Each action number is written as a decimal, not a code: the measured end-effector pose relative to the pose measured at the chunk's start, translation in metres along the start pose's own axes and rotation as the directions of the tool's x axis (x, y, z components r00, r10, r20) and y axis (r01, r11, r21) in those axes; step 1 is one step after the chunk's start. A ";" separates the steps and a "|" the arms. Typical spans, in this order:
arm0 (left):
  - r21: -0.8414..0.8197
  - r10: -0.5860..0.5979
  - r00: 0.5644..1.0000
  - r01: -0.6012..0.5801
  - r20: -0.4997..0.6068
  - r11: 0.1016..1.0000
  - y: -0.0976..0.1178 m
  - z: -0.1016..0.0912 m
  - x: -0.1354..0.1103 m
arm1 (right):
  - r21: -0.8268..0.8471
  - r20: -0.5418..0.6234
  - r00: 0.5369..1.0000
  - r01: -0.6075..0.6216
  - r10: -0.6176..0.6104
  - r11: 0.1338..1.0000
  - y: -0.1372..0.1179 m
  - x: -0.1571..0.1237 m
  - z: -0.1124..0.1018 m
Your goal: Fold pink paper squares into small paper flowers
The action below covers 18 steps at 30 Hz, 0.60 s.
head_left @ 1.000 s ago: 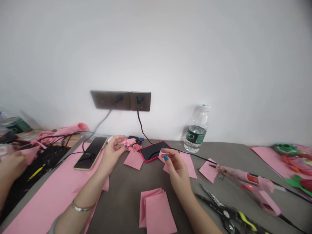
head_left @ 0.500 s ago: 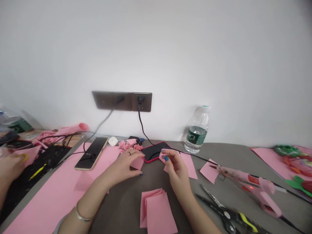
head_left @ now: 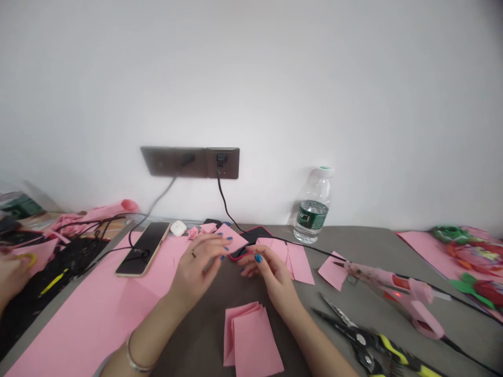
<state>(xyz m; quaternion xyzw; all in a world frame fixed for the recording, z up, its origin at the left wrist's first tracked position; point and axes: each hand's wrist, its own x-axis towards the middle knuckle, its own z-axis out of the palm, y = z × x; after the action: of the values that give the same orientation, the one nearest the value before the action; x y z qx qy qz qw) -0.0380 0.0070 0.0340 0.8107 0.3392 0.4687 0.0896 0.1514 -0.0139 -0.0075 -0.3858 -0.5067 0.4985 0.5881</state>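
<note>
A small square of pink paper [head_left: 232,239] is pinched in the fingers of my left hand [head_left: 200,262], raised above a red-edged phone [head_left: 257,232]. Facing it is my right hand [head_left: 271,269], fingers loosely curled and apart with nothing visible in them. Cut pink sheets [head_left: 302,262] lie behind my right hand. Nearer to me, between my forearms, is a stack of folded pink paper [head_left: 255,340]. Small folded pink paper pieces [head_left: 208,228] sit beyond my left hand.
Right of my arm lie scissors [head_left: 361,337] and a pink glue gun [head_left: 404,293], its tip over a pink square [head_left: 332,269]. A water bottle [head_left: 312,214] stands against the wall. A phone [head_left: 145,248] with cables rests on a large pink sheet [head_left: 90,319]. Another person's hand [head_left: 13,277] is at far left.
My left hand has lifted the pink square from the table and turned upward with it. My right hand has moved left, away from the cut sheets, towards my left hand.
</note>
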 end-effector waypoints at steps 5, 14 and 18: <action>-0.081 0.162 0.947 -0.145 0.279 0.986 0.011 0.016 -0.006 | 0.045 -0.012 1.000 -0.029 0.029 0.999 -0.004 0.001 0.001; -0.283 -0.420 0.894 0.448 0.156 0.848 0.008 0.021 -0.004 | -0.054 -0.064 0.996 -0.063 0.059 0.997 0.002 0.003 -0.003; -0.307 -0.511 0.825 0.564 0.242 0.767 0.009 0.028 -0.003 | -0.019 -0.002 0.999 -0.046 0.046 0.999 -0.001 0.001 -0.001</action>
<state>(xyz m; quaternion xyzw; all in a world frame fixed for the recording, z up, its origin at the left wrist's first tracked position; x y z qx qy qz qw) -0.0125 0.0032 0.0205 0.6796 0.4568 0.4180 0.3933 0.1522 -0.0127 -0.0060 -0.4034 -0.5022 0.5066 0.5731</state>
